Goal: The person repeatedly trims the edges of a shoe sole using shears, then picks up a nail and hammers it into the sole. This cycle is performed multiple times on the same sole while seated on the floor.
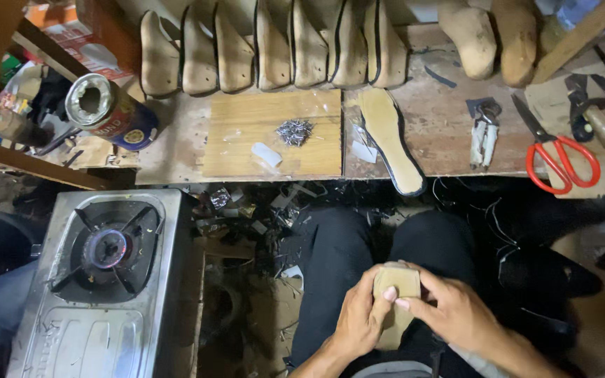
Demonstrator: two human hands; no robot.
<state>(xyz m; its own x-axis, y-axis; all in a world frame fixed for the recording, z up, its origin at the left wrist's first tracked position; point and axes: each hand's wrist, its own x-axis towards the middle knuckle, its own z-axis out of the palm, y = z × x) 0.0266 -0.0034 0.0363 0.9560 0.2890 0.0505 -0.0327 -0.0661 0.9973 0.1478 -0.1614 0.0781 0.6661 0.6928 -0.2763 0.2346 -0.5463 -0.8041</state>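
Both my hands hold a tan wooden shoe last (395,287) over my lap, above my dark trousers. My left hand (360,318) wraps its left side from below. My right hand (454,311) grips its right side, with the fingers curled over the top edge. The lower part of the last is hidden between my palms.
A low wooden bench (449,133) holds a row of wooden lasts (274,49), a small pile of nails (294,131), a flat insole (391,136), pliers (484,129), red-handled scissors (558,157) and a tipped tin can (110,108). A lit single-burner gas stove (106,273) stands at the left. Scraps litter the floor.
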